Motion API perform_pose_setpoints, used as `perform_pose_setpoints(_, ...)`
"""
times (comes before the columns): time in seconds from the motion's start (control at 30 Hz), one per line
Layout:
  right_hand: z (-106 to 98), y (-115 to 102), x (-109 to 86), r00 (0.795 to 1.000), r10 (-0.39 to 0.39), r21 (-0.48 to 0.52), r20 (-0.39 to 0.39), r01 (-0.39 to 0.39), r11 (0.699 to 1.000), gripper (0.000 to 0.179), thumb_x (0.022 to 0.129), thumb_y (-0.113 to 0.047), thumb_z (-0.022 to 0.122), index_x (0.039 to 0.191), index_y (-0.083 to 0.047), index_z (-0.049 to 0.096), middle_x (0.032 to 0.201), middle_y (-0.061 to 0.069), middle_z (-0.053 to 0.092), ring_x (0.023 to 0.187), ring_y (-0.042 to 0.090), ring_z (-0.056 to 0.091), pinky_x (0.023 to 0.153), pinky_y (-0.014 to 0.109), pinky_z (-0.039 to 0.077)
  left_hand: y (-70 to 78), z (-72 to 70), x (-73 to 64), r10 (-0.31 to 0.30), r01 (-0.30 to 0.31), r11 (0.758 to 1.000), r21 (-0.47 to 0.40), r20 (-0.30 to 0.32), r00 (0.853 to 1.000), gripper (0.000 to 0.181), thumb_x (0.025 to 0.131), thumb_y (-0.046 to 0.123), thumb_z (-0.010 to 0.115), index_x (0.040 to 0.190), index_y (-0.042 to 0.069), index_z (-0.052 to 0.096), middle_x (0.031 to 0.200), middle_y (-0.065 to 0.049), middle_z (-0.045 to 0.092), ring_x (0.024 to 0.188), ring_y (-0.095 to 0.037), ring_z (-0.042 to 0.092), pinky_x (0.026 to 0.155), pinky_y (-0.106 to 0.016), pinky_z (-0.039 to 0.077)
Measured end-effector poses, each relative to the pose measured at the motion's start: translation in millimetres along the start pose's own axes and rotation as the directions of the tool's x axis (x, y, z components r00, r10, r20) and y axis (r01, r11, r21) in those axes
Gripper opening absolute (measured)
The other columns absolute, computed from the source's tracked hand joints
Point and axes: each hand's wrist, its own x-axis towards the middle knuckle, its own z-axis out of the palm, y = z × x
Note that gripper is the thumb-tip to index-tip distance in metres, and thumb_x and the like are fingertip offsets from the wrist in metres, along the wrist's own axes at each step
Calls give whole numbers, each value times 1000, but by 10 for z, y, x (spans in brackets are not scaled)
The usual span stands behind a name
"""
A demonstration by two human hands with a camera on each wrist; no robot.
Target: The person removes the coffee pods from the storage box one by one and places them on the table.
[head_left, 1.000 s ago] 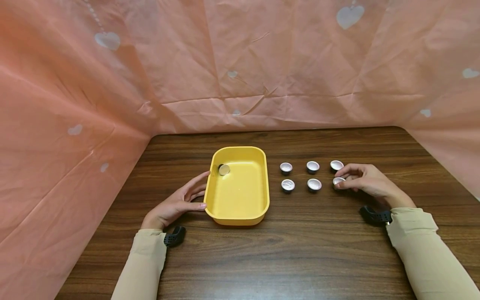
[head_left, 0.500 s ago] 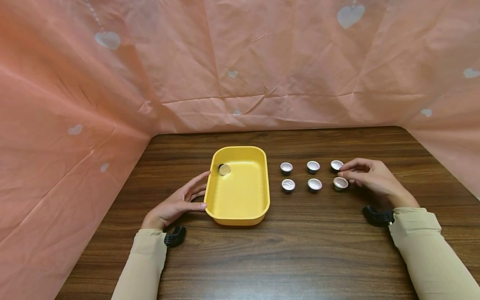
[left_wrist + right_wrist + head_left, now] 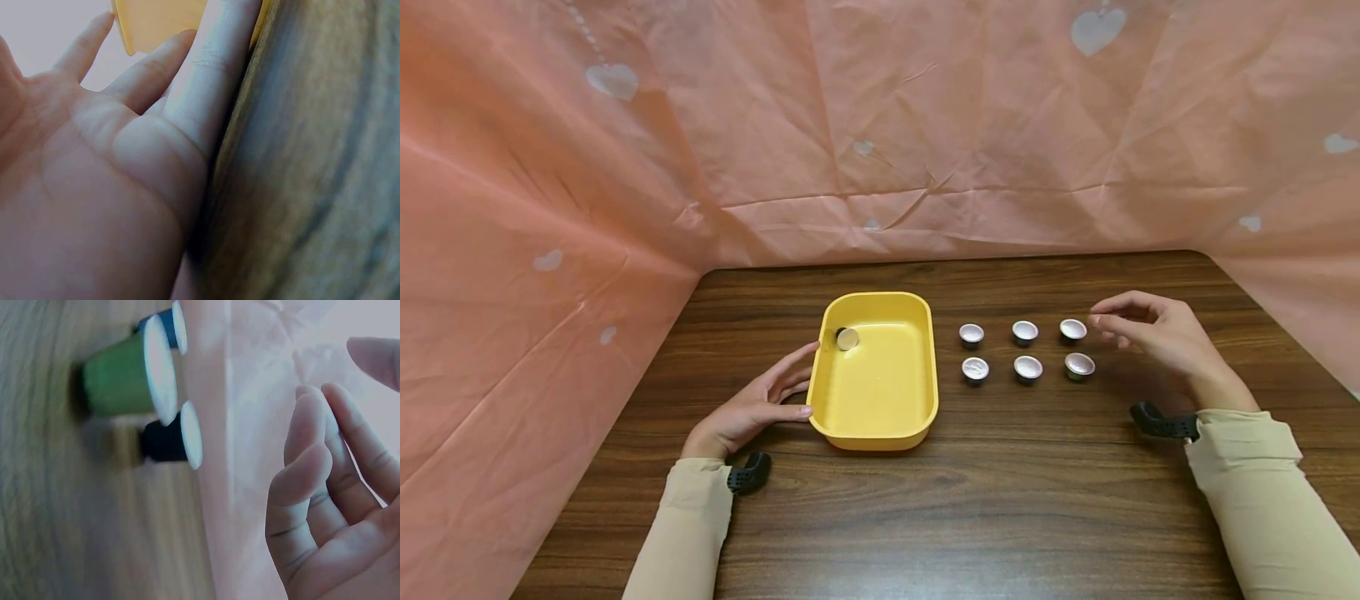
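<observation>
My left hand [image 3: 748, 412] touches the left side of a yellow tray [image 3: 876, 443] with spread, extended fingers. Inside the tray, near its far left corner, lies one coffee capsule [image 3: 847, 339]. My right hand [image 3: 1168, 337] is above the table, right of the back right capsule [image 3: 1072, 330], with loosely bent fingers and nothing in them. In front of that capsule stands the front right capsule [image 3: 1079, 366], foil lid up. The right wrist view shows a green capsule [image 3: 122, 378] and a black capsule [image 3: 165, 439], apart from the fingers.
More foil-topped capsules, including one at back left [image 3: 972, 335] and one at front left [image 3: 975, 370], stand in two rows right of the tray. The wooden table [image 3: 940, 517] meets a pink curtain [image 3: 865, 200] behind and at the sides.
My right hand has let go of the front right capsule, then moved up and to the right, away from it. My left hand and the tray have stayed put.
</observation>
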Motion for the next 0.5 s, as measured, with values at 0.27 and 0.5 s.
perform_pose_setpoints(0.27,22,-237,-71,996,-82,260,-24,85,962,11,102,-13,75,111,-15,82,95,-12,83,75,7,71,67,22,57,5,7,-1,1,-1,1000,1,1,1000,98,97,8,79,173,33,22,175,-15,32,165,-37,26,111,-21,47)
perform_pose_setpoints(0.5,59,-406,-135,979,-198,488,-44,194,851,14,102,1,70,110,-3,80,97,1,84,73,10,72,63,21,55,-4,3,-3,4,-4,1000,-2,2,1000,97,98,6,77,173,33,22,175,-15,31,165,-38,26,111,-21,48)
